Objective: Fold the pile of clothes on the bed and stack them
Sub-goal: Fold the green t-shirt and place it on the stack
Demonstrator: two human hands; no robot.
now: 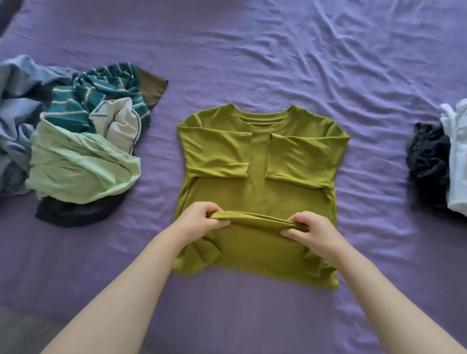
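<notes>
Wrinkled purple bedsheet [261,43], olive-green cotton T-shirt [259,183] at centre, sleeves folded in. Left hand [203,220] and right hand [309,231] pinching its lifted lower fold. Left of shirt, unfolded clothes pile [66,141]; right, small white-and-black stack [449,161]. Early going, apparently.

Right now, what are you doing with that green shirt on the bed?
A person is folding it. The olive-green shirt lies flat on the purple bed sheet with both sleeves already folded in. The left hand and the right hand each pinch the bottom part and are bringing it up toward the collar. A pile of unfolded clothes waits on the left, and a white and a dark garment sit on the right.
</notes>
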